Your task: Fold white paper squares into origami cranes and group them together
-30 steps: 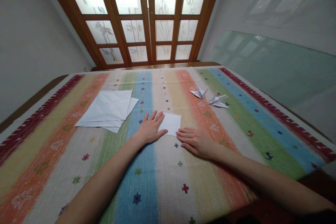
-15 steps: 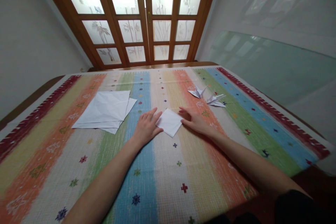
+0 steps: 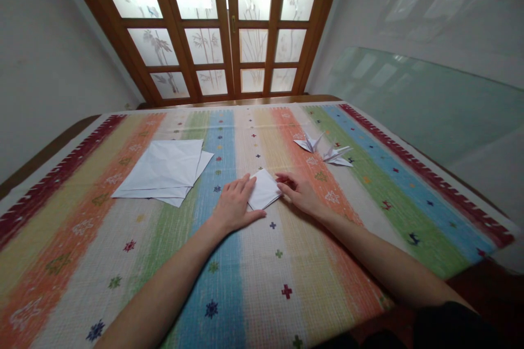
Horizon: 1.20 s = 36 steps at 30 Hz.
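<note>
A small folded square of white paper (image 3: 264,190) lies on the striped tablecloth, one corner pointing away from me. My left hand (image 3: 235,203) rests flat along its left side, fingers stretched out and thumb reaching below the near corner. At the right corner my right hand (image 3: 298,192) pinches the paper's edge between thumb and fingertips. The near right edges show more than one layer. Left of my hands lies a stack of white paper sheets (image 3: 164,169). Two folded paper cranes, one (image 3: 310,143) and another (image 3: 338,156), sit beyond my right hand.
The tablecloth (image 3: 213,283) with coloured stripes covers the table. Wooden doors (image 3: 229,60) with frosted panes stand behind the far edge. A pale wall rises on the left, and a glass panel (image 3: 409,98) leans along the right wall.
My left hand has shifted slightly nearer, its thumb now stretched out below the paper. My right hand has moved a little left and closed on the right corner.
</note>
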Each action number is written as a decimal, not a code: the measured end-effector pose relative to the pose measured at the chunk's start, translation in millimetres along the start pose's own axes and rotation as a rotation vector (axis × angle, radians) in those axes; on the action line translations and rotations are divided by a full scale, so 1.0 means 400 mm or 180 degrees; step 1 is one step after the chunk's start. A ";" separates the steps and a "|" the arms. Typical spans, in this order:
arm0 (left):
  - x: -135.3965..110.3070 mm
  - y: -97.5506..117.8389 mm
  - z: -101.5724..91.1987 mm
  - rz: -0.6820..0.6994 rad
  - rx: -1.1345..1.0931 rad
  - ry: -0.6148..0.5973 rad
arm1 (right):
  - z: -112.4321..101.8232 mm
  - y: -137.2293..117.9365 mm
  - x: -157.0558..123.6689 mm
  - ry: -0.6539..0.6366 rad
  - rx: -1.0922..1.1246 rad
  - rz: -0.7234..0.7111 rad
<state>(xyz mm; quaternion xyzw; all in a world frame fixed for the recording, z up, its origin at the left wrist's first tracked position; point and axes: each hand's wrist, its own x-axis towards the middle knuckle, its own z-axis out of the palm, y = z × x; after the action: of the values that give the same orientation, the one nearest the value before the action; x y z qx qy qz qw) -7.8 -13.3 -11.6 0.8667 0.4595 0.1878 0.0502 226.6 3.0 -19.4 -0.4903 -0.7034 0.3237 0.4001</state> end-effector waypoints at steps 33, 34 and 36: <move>0.010 -0.062 0.008 -0.0249 -0.0972 0.0310 | 0.091 -0.070 0.041 -0.1497 -0.1944 -0.1412; 0.013 -0.059 0.010 -0.0271 -0.0919 0.0339 | 0.087 -0.072 0.043 -0.1515 -0.1818 -0.1337; 0.021 -0.052 0.011 -0.0323 -0.0794 0.0387 | 0.075 -0.078 0.048 -0.1564 -0.1593 -0.1172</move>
<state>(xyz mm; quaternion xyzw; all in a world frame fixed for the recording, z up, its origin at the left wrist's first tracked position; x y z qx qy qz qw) -18.1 5.9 -18.7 0.8164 0.4780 0.2927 0.1390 182.9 9.6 -2.4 -0.3463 -0.9115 0.1727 0.1393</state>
